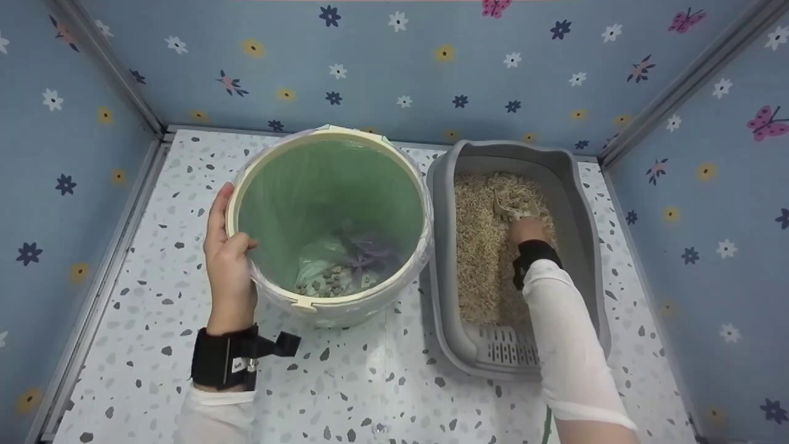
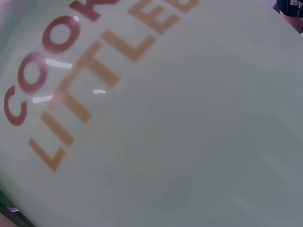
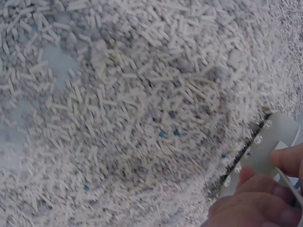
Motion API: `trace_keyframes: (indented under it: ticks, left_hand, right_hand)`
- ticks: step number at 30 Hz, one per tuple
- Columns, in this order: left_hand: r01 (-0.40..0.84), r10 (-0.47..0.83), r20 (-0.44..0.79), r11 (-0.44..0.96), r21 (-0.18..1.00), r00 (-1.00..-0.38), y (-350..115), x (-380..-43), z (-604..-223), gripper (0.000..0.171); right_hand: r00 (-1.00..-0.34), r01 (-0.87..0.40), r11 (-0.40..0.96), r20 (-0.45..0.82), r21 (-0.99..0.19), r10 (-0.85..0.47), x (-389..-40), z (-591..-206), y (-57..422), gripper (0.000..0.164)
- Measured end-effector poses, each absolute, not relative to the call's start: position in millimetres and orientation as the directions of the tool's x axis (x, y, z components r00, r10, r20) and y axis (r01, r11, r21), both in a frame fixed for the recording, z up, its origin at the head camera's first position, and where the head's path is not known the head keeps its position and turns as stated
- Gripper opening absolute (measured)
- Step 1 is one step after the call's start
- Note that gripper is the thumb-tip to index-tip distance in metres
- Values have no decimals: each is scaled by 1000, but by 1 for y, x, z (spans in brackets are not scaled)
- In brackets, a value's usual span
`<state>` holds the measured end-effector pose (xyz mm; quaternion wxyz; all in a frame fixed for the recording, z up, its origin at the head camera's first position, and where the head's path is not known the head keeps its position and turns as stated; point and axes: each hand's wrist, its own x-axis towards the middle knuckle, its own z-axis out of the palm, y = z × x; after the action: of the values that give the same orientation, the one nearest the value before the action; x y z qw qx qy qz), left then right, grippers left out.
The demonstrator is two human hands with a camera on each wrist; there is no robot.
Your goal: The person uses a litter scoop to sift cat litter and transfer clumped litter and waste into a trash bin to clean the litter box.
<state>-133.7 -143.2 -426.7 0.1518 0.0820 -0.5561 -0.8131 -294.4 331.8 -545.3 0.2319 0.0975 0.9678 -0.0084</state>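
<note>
My left hand [image 1: 229, 265] holds the rim of a round trash bin [image 1: 303, 302], thumb over the rim and fingers along the outside. A clear bag lines the bin, and a purple tie and small clumps [image 1: 333, 282] lie at its bottom. Printed letters show on the bin's pale wall [image 2: 180, 132] in the left wrist view. Over the grey litter box [image 1: 439, 277], my right hand [image 1: 528, 232] grips a pale litter scoop [image 3: 281, 127] by its handle. The scoop's blade is down in the pellet litter [image 1: 476, 271]; the litter partly hides it.
The bin and litter box stand side by side on a speckled white surface [image 1: 160, 296]. Blue flowered panels [image 1: 394, 61] enclose the back and both sides. A slotted step [image 1: 508, 346] forms the near end of the litter box.
</note>
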Motion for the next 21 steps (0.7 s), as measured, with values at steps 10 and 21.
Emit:
trace_keyframes:
  ticks: [10,21]
  left_hand:
    - [166,-322,48,-348,923,-946,-144,-133,-427,85]
    - [161,-319,43,-354,921,-947,-145,-133,-427,84]
  right_hand:
    - [-910,-108,961,-414,255,7,-376,-708,420,33]
    - [-978,-2,989,-207,147,29,-358,-686,413,34]
